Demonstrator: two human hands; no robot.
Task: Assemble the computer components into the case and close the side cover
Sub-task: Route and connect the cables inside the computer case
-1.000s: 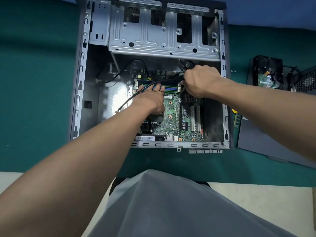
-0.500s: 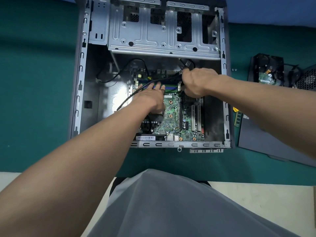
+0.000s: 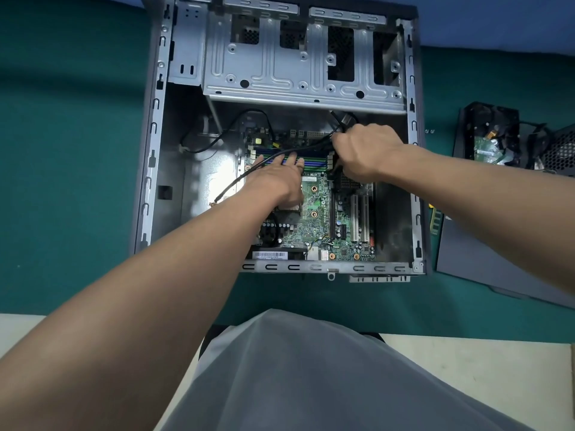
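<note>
An open grey computer case (image 3: pixel 155 119) lies on its side on a green mat, with a green motherboard (image 3: pixel 323 225) fitted inside. My left hand (image 3: pixel 277 181) lies flat on the board, its straight fingers reaching onto the blue and black memory slots (image 3: pixel 314 161). My right hand (image 3: pixel 364 154) is curled round a bundle of black cables (image 3: pixel 345 119) near the board's upper right corner. One thin black cable (image 3: pixel 236 181) runs from that hand across my left fingers toward the case floor. What the right fingertips touch is hidden.
A silver drive cage (image 3: pixel 298 73) spans the case's far end. To the right on the mat lie a hard drive (image 3: pixel 485 135), a power supply (image 3: pixel 560 150), a green memory stick (image 3: pixel 435 222) and the dark side cover (image 3: pixel 485 262). Two small screws (image 3: pixel 429 130) lie beside the case.
My right hand has shifted slightly left and up with the cables. My left hand stays flat on the board.
</note>
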